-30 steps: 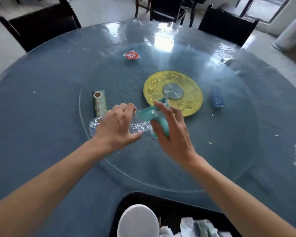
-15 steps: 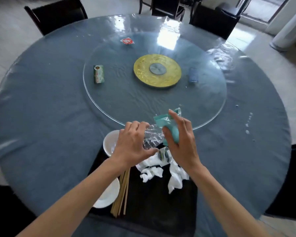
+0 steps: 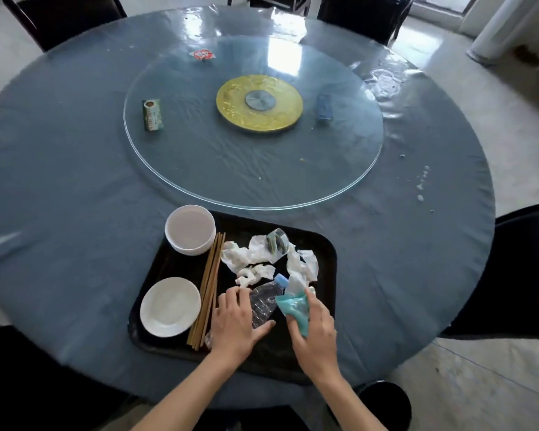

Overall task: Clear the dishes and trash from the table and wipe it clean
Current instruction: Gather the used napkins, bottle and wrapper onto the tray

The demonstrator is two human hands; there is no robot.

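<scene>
Bottle lowered onto tray, left hand gripping it, right hand pinching teal wrapper, labels unreadable

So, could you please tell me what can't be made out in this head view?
- Bottle: its base is hidden under the left hand.
- Teal wrapper: its print is hidden, crumpled in the right hand.
- Red packet: its print is too small.
- Chopsticks: their count is unclear, bundled together.
</scene>
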